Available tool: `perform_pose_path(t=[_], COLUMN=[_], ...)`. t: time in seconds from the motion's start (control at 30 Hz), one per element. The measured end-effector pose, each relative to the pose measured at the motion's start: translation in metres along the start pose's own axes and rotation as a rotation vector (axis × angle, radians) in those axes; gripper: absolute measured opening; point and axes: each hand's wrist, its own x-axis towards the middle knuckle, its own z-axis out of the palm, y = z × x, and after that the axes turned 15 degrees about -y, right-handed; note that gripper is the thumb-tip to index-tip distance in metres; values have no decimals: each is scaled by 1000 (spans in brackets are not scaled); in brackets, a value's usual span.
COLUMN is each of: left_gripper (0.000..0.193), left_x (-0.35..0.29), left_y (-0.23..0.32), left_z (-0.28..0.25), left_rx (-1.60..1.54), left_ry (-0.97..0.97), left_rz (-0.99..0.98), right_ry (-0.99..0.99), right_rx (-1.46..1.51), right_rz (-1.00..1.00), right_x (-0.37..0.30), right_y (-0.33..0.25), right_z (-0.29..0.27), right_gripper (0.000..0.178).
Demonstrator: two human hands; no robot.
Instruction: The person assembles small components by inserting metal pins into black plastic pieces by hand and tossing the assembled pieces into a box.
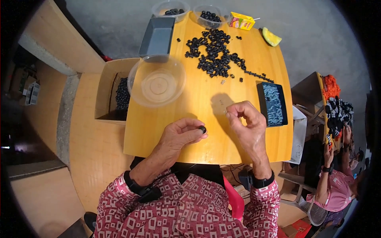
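Note:
My left hand is closed near the front of the wooden table, pinching a small round black plastic part between thumb and fingertips. To its right, my right hand hovers over the tabletop with thumb and index finger pressed together. A tiny shiny bit shows at those fingertips, too small to name. Beside the right hand is a dark tray filled with many small silvery metal pieces. Farther back lies a loose heap of small black plastic parts, with a joined row of them trailing right.
A clear round tub and a grey tray stand at the left edge. Two clear bowls hold black parts at the back, near a yellow carton and a melon slice. Another person works at far right.

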Motion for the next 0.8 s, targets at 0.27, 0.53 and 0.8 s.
perform_pose_path(t=[0.27, 0.53, 0.8], left_gripper=[17, 20, 18], left_x=[-4, -6, -7], left_y=[-2, -6, -3], left_z=[8, 6, 10], left_rx=[-108, 32, -108], left_ry=[-28, -56, -28], left_rz=[-66, -4, -62], right_ry=[-96, -100, -49], right_rx=[-63, -125, -100], right_rz=[-137, -124, -164], right_x=[-36, -42, -46], right_y=[-18, -15, -15], right_z=[24, 33, 32], right_gripper=[12, 16, 23])
